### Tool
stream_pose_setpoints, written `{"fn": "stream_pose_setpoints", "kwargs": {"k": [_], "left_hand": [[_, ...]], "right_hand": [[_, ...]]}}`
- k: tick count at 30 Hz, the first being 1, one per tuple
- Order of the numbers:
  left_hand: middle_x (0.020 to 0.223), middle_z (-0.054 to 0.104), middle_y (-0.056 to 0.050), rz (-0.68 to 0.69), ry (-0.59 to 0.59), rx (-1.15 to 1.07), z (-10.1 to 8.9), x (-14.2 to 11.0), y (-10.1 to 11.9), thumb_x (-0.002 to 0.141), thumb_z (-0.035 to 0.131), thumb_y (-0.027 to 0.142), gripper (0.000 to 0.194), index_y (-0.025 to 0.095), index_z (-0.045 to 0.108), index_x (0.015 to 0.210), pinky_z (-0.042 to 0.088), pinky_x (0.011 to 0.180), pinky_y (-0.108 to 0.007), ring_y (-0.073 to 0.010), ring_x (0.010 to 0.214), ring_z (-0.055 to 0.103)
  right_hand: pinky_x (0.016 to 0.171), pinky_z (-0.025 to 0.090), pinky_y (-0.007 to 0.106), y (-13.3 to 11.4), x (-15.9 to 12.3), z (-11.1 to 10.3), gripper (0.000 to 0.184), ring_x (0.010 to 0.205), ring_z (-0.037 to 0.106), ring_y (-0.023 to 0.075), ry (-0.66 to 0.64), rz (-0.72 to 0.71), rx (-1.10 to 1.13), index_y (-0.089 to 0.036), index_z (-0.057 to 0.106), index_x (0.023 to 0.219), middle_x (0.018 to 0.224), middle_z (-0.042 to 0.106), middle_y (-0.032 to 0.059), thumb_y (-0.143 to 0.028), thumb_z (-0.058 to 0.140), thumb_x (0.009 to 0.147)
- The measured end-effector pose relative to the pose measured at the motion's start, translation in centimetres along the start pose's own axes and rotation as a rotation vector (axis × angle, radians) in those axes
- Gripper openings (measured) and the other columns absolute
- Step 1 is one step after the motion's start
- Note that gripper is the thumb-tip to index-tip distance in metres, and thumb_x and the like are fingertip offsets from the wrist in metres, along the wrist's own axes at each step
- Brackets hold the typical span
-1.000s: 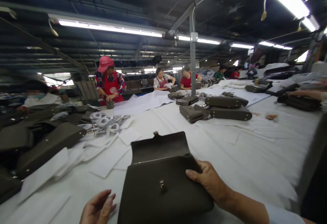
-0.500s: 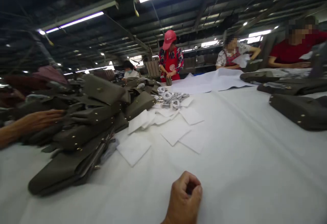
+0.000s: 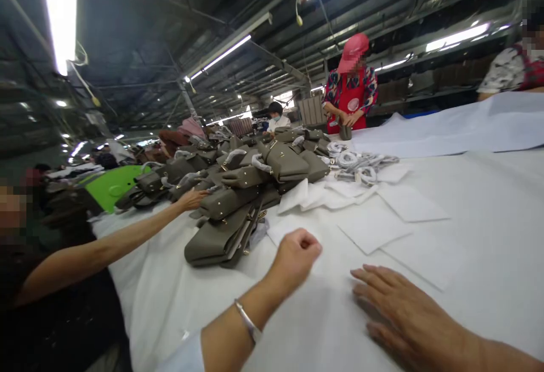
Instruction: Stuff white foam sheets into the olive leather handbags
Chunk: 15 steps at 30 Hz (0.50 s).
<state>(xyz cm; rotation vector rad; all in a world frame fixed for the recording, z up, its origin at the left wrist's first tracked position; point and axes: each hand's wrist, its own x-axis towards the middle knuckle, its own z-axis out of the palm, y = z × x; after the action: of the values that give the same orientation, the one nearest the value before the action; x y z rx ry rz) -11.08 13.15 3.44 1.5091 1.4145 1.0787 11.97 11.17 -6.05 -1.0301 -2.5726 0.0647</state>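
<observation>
My left hand (image 3: 294, 263), with a silver bangle on its wrist, is above the white table cover (image 3: 331, 326). Its fingers are curled closed, and I see nothing in them. Just beyond it lie thin white square sheets (image 3: 374, 230). To the right, my right hand (image 3: 395, 304) is palm down with its fingers stretched out, low over the cover and slightly blurred; it holds nothing. The closest olive-green handbag (image 3: 212, 242) lies left of my left hand, at the near end of a heap of similar bags with some wrapped handles.
A co-worker's arm (image 3: 140, 236) reaches from the left to the heap. Grey wrapped straps (image 3: 361, 165) lie coiled behind the sheets. Across the table, a person in a red apron (image 3: 351, 100) handles a small olive piece. A large white sheet (image 3: 450, 125) spreads at the back right.
The view has swung left, bringing more of the heap and the co-worker's arm into sight. My left hand has moved forward towards the sheets, still curled. My right hand has come into view, open.
</observation>
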Motion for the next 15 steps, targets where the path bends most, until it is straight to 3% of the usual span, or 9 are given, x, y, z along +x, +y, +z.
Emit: {"fn": "stream_pose_setpoints", "kwargs": {"k": [3, 6, 8, 11, 13, 15], "left_hand": [[0.076, 0.061, -0.003, -0.025, 0.206, 0.025, -5.4, 5.6, 0.4, 0.071, 0.060, 0.021, 0.019, 0.013, 0.061, 0.088, 0.042, 0.063, -0.024, -0.0132, 0.070, 0.056], [0.100, 0.063, -0.010, -0.030, 0.348, 0.050, -8.0, 11.8, 1.0, 0.075, 0.063, 0.027, 0.037, 0.013, 0.056, 0.108, 0.047, 0.074, -0.030, -0.0194, 0.091, 0.060], [0.122, 0.055, -0.015, -0.021, 0.467, 0.078, -8.3, 15.6, 1.3, 0.071, 0.071, 0.032, 0.056, 0.014, 0.049, 0.120, 0.045, 0.088, -0.036, -0.0252, 0.113, 0.054], [0.144, 0.033, -0.018, -0.007, 0.635, 0.106, -7.4, 20.2, 1.0, 0.053, 0.086, 0.030, 0.088, 0.016, 0.041, 0.128, 0.033, 0.106, -0.044, -0.0337, 0.136, 0.029], [0.143, 0.033, -0.019, -0.015, 0.683, 0.070, -6.3, 22.3, 0.2, 0.050, 0.088, 0.028, 0.088, 0.015, 0.043, 0.125, 0.033, 0.107, -0.048, -0.0362, 0.136, 0.028], [0.134, 0.043, -0.018, -0.022, 0.687, -0.011, -5.6, 23.9, -0.9, 0.063, 0.081, 0.031, 0.067, 0.014, 0.048, 0.119, 0.041, 0.101, -0.050, -0.0336, 0.127, 0.042]], "right_hand": [[0.096, 0.052, 0.048, -2.8, 0.1, 0.8, 0.045, 0.119, 0.055, 0.0313, 0.074, -0.084, -0.167, -0.020, 0.059, 0.129, 0.135, 0.053, 0.0081, -0.044, 0.046, 0.092], [0.085, 0.058, 0.042, -3.3, -0.2, 0.4, 0.043, 0.110, 0.062, 0.0297, 0.207, -0.145, -0.344, -0.019, 0.064, 0.122, 0.129, 0.057, 0.0054, -0.044, 0.047, 0.092], [0.080, 0.059, 0.039, -3.1, 0.0, -0.1, 0.042, 0.106, 0.064, 0.0281, 0.240, -0.165, -0.399, -0.020, 0.066, 0.118, 0.126, 0.060, 0.0036, -0.047, 0.049, 0.091], [0.080, 0.058, 0.035, -2.7, 0.5, -0.5, 0.043, 0.105, 0.065, 0.0254, 0.214, -0.153, -0.402, -0.021, 0.066, 0.116, 0.123, 0.062, 0.0020, -0.051, 0.048, 0.092], [0.081, 0.057, 0.032, -2.2, 0.8, -0.2, 0.037, 0.103, 0.066, 0.0233, 0.198, -0.170, -0.387, -0.021, 0.065, 0.115, 0.121, 0.064, 0.0012, -0.046, 0.048, 0.093], [0.082, 0.055, 0.030, -1.6, 1.0, 0.6, 0.031, 0.100, 0.067, 0.0219, 0.178, -0.195, -0.360, -0.022, 0.064, 0.113, 0.118, 0.066, 0.0001, -0.040, 0.048, 0.095]]}}
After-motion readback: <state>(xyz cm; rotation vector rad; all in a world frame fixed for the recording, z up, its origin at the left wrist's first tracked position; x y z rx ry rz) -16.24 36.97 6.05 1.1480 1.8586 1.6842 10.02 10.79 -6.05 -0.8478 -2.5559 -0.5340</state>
